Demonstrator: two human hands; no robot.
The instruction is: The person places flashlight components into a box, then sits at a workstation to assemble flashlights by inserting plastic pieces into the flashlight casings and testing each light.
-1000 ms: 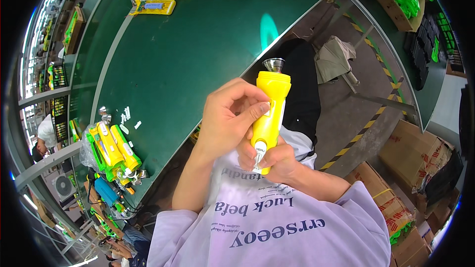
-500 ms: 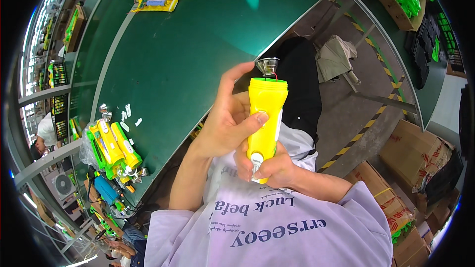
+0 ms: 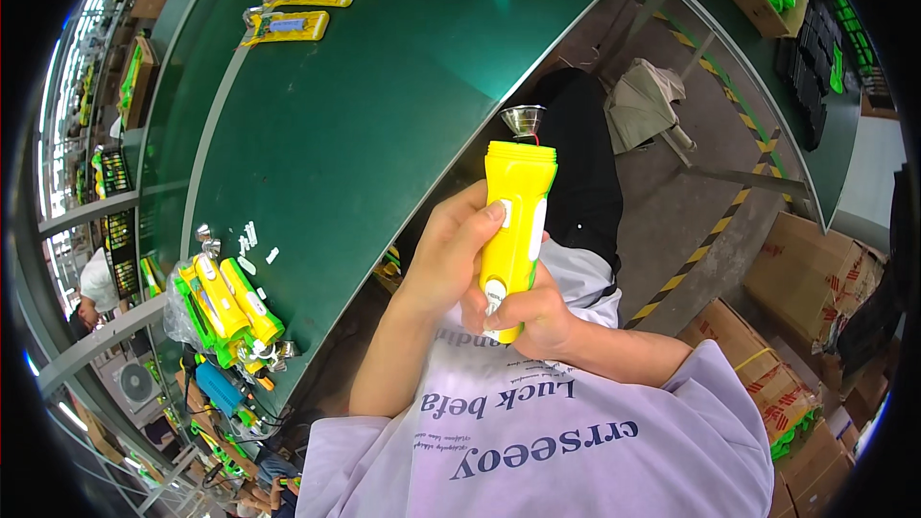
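In front of my chest, a yellow flashlight body [image 3: 516,177] stands nearly upright with its threaded end up. A shiny cone-shaped reflector [image 3: 523,119] sits loose just above that end, with a bit of red wire showing beneath it. My left hand [image 3: 449,254] is closed around the body from the left, its thumb on the white switch; the other fingers are mostly hidden behind. Around the lower end wraps my right hand [image 3: 535,315], its thumb beside a white tab [image 3: 494,294].
Yellow and green flashlights [image 3: 230,302] lie bunched on the green table [image 3: 326,144] at left, near small white pieces [image 3: 249,238]. Opened yellow housings [image 3: 293,27] line the far side. A blue tool [image 3: 219,386] lies near left. Cardboard boxes [image 3: 806,273] stand at right.
My left index finger has come down from beside the reflector, and that hand now wraps the body. The whole view has shifted slightly.
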